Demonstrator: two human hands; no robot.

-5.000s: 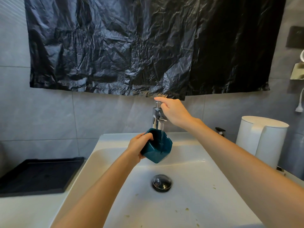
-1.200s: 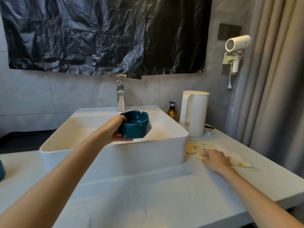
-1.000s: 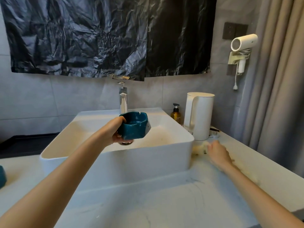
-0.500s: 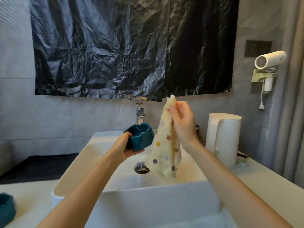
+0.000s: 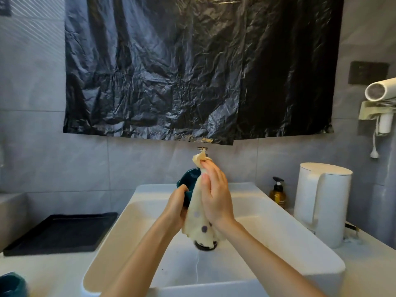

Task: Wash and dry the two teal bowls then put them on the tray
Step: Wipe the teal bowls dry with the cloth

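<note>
Over the white sink (image 5: 278, 228) my left hand (image 5: 176, 205) grips a teal bowl (image 5: 188, 180), tilted on its side and mostly hidden. My right hand (image 5: 215, 195) presses a cream cloth with coloured dots (image 5: 198, 224) against the bowl, pinching the cloth's top corner between fingers and thumb. The cloth hangs down over the drain. A second teal bowl (image 5: 11, 285) stands on the counter at the bottom left corner. The black tray (image 5: 60, 232) lies on the counter left of the sink.
A white kettle (image 5: 321, 202) and an amber soap bottle (image 5: 278, 194) stand right of the sink. The tap (image 5: 202, 149) peeks out behind the cloth. A black plastic sheet covers the wall above. A hair dryer (image 5: 381, 91) hangs at the right.
My right hand picked the dotted cloth up from the counter on the right, lifted it over the sink and has now brought it against the bowl in my left hand.
</note>
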